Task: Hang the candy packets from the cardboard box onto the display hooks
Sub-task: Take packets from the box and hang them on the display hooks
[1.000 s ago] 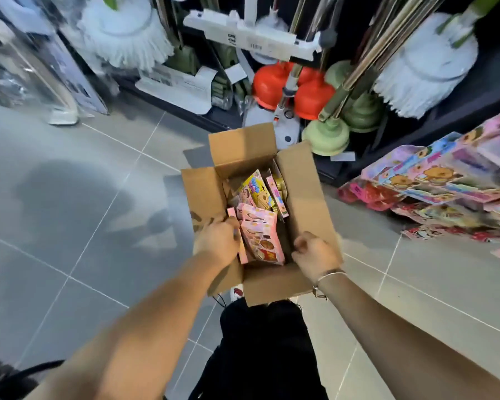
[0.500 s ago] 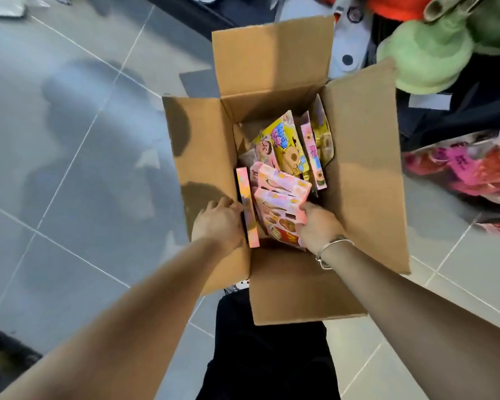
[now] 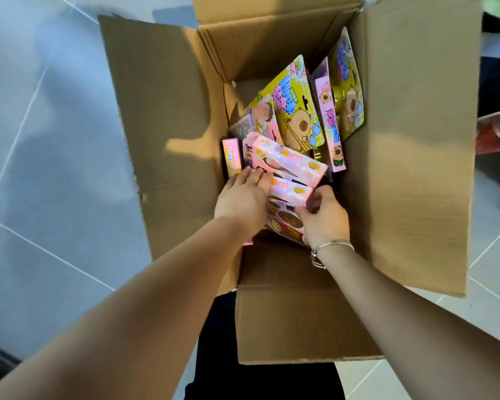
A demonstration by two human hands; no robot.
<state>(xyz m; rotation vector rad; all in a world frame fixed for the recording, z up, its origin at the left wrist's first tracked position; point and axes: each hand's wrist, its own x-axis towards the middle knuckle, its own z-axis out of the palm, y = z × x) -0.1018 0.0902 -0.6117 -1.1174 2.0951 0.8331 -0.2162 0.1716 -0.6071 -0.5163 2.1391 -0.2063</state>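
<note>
Well, from where I stand both hands are inside the cardboard box (image 3: 168,111), which sits open on the tiled floor (image 3: 41,140). The step in hand looks like picking out a packet to hang. The right hand (image 3: 324,217), with a bracelet (image 3: 329,245) on its wrist, pinches the right corner of the front pink packet (image 3: 286,196) between thumb and curled fingers (image 3: 319,197). The left hand (image 3: 244,200) lies with its fingers (image 3: 254,177) fairly straight against the left edge of the same pink stack, holding nothing that I can see.

To do it well, I'd lift the front packet straight up by the pinched corner while the left fingers steady its neighbours, so the overlapping one doesn't ride up with it. Then the grip wants to move toward the top edge, where a hang hole would be, though I can't make one out.

A second pink packet (image 3: 289,161) lies just beyond both sets of fingertips, overlapping the front one. A narrow pink box (image 3: 231,157) stands just past the left fingertips. The yellow packets (image 3: 295,111) lean well beyond the fingers, at the box's far end. No display hooks are in view.
</note>
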